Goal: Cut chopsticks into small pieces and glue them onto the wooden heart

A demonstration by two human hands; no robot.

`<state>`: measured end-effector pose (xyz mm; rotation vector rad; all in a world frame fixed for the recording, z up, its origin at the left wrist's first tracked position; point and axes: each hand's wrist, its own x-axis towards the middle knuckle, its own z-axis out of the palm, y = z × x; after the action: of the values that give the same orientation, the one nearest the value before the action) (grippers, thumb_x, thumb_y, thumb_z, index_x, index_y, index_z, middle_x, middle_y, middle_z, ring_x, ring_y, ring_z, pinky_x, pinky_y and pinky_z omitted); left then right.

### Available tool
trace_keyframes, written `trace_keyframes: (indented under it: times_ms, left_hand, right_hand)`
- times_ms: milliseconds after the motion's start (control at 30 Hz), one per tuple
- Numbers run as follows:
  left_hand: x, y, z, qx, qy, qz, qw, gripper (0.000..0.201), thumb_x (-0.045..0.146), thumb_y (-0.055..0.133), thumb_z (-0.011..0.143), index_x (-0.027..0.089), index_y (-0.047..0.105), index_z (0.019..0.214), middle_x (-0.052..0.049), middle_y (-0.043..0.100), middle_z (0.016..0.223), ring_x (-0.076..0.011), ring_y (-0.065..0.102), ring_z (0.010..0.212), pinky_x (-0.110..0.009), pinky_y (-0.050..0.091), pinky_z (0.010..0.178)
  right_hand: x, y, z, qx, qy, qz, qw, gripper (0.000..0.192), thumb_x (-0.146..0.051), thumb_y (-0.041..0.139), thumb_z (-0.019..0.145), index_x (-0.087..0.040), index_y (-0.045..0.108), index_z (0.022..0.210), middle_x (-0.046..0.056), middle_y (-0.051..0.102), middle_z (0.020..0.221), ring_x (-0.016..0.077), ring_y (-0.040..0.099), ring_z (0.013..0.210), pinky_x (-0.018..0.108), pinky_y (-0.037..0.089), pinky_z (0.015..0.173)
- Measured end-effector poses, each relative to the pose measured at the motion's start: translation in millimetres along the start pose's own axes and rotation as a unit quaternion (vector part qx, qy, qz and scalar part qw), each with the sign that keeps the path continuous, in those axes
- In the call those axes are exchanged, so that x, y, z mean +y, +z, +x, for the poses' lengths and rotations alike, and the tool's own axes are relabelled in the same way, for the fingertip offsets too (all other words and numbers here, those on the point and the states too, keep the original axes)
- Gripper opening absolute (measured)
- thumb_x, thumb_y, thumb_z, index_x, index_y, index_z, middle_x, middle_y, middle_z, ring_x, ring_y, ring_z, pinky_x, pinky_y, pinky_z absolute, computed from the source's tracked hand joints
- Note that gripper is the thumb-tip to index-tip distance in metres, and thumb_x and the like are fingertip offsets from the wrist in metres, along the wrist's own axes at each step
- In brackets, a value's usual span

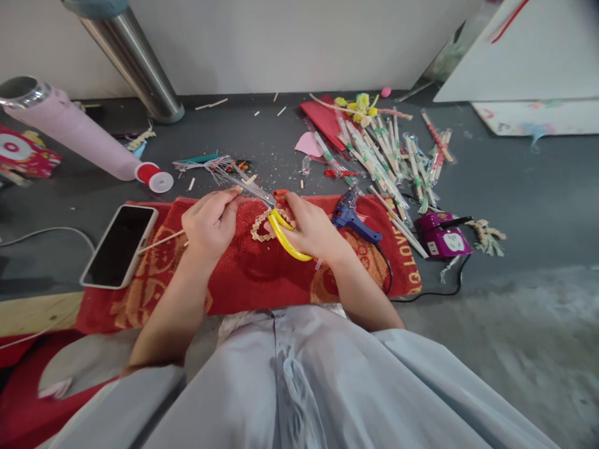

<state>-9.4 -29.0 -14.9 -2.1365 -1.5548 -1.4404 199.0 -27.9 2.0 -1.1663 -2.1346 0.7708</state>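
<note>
Right hand point(312, 227) gripped yellow-handled scissors point(274, 215), blades parted toward the left hand point(208, 224), which pinched a thin stick point(156, 242) over the red towel point(262, 274) on the floor point(515, 187). Risk, as judged: blades sat close to the left fingertips; a slip could nick them. Cut point was hidden behind fingers. Bead-like heart point(262, 226) was partly covered. Glue gun point(350, 215) lay just right.

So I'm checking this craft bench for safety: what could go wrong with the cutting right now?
The scissors in the right hand close on a thin stick pinched by the left hand; fingertips near the blades could get nicked. A cut piece might fly off. The glue gun lies just beside the right wrist.
</note>
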Motion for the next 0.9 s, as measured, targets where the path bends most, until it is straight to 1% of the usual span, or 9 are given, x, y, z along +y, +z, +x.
trace_keyframes:
  times_ms: [167,333,500,633,767,900]
  left_hand:
    - [0,0.7,1,-0.025,0.005,0.018,1.0,0.025,0.039,0.052,0.091,0.023,0.07,0.09,-0.004,0.075,0.087,-0.0186,0.07,0.08,-0.032,0.058,0.075]
    - [5,1.9,5,-0.05,0.008,0.019,0.999,0.027,0.038,0.049,0.094,0.023,0.071,0.096,-0.005,0.075,0.09,-0.0182,0.07,0.081,-0.031,0.057,0.074]
    - [10,2.8,11,-0.084,0.01,0.02,0.996,0.031,0.039,0.044,0.097,0.021,0.069,0.099,-0.005,0.074,0.088,-0.0173,0.068,0.081,-0.03,0.052,0.073]
    - [11,4.0,14,-0.106,0.007,0.036,0.994,0.031,0.039,0.044,0.097,0.019,0.067,0.101,-0.005,0.072,0.087,-0.0171,0.067,0.081,-0.029,0.05,0.073]
    - [14,3.9,18,-0.123,0.018,0.041,0.991,0.031,0.039,0.042,0.098,0.021,0.066,0.102,-0.006,0.072,0.089,-0.0177,0.067,0.083,-0.029,0.049,0.073]
    - [18,3.3,24,-0.154,0.021,0.069,0.985,0.032,0.037,0.038,0.099,0.021,0.066,0.101,-0.007,0.073,0.093,-0.0191,0.068,0.088,-0.03,0.049,0.074]
  right_hand:
    - [2,0,-1,-0.007,0.01,-0.02,1.0,0.044,-0.063,0.049,0.085,-0.021,0.049,0.097,0.006,0.064,0.085,0.0206,0.06,0.079,0.033,0.044,0.073]
    - [0,-2,-1,-0.015,0.029,-0.025,0.999,0.043,-0.065,0.047,0.086,-0.022,0.045,0.087,0.005,0.062,0.08,0.0179,0.057,0.073,0.03,0.04,0.068]
    - [-2,-4,-1,-0.014,0.061,-0.037,0.997,0.045,-0.066,0.047,0.086,-0.021,0.049,0.087,0.004,0.062,0.077,0.0167,0.056,0.069,0.028,0.037,0.065]
    - [-1,-6,-1,-0.011,0.081,-0.06,0.995,0.046,-0.067,0.047,0.087,-0.021,0.051,0.086,0.004,0.061,0.074,0.0161,0.053,0.064,0.027,0.033,0.062]
    - [-4,-8,0,-0.014,0.102,-0.087,0.991,0.048,-0.068,0.046,0.086,-0.021,0.05,0.081,0.002,0.058,0.069,0.0147,0.049,0.059,0.027,0.028,0.059]
    - [-8,-14,0,-0.019,0.118,-0.108,0.987,0.049,-0.069,0.045,0.086,-0.02,0.05,0.08,0.002,0.057,0.068,0.0144,0.05,0.06,0.027,0.026,0.059]
